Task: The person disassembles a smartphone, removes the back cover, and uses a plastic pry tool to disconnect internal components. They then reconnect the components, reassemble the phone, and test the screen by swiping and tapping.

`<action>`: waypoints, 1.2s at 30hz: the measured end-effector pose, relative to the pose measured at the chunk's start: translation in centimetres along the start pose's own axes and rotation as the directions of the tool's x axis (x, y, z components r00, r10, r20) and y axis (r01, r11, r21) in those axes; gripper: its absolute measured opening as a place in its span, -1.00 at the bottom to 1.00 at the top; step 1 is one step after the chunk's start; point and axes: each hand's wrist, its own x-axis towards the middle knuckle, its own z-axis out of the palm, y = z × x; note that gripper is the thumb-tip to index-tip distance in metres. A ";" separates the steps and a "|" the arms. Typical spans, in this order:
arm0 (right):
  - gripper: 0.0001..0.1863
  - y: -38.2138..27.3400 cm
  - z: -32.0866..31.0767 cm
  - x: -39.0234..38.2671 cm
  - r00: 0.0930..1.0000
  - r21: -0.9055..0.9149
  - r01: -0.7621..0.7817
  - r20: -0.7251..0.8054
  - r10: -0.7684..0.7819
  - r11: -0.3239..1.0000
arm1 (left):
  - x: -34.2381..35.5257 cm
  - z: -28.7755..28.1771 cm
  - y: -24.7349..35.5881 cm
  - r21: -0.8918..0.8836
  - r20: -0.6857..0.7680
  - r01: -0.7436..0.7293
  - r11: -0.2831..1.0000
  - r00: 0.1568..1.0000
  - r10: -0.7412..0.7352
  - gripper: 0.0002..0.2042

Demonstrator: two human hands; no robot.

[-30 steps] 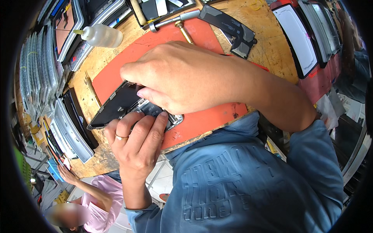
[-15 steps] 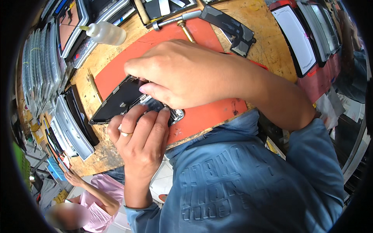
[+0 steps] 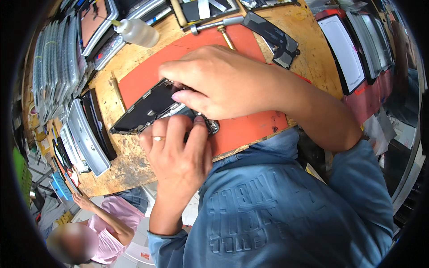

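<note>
A thin, black-and-silver opened phone (image 3: pixel 215 128) is held above the near left part of a flat, orange-red rectangular mat (image 3: pixel 241 134), its left end reaching past the mat over a worn, pale wooden workbench (image 3: pixel 129 167). Whether its underside is rested on the surface cannot be told. Its flat, black inner panel with small metal tabs (image 3: pixel 145 108) is tilted up along the far side.

The phone is likely to be light and stiff, smooth enough to slip, and fragile where the thin panel and exposed parts are concerned. It is probably best held by the rim of the frame and the panel's outer edges, with no bending force applied.

The left hand (image 3: pixel 178 149) is curled narrowly over the near side, the frame being held under its bent fingers; its thumb is mostly hidden. The right hand (image 3: pixel 214 82) is brought in from the far right, its fingers folded at the panel's far right corner and its thumb set close to the inner side with a narrow gap; whether anything is pinched there cannot be told.
</note>
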 end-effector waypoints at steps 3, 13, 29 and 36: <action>-0.83 0.2 -0.3 0.2 1.000 -0.002 0.000 0.006 0.000 1.000 | -0.8 -1.2 0.5 -0.001 0.069 0.096 0.995 0.993 -0.096 -0.60; -0.81 0.3 0.0 0.0 1.000 -0.013 0.018 -0.012 -0.018 1.000 | -4.4 -0.6 -0.8 -0.172 -0.212 0.328 0.929 0.908 -0.360 -0.79; -0.82 0.0 -0.1 0.0 1.000 -0.012 0.008 -0.002 -0.008 1.000 | -1.8 0.0 -1.1 -0.094 -0.155 0.250 0.964 0.953 -0.262 -0.80; -0.82 -0.1 0.0 0.1 1.000 -0.011 0.006 0.004 -0.006 1.000 | -4.0 0.5 0.3 0.053 -0.253 0.299 0.953 0.927 -0.277 -0.74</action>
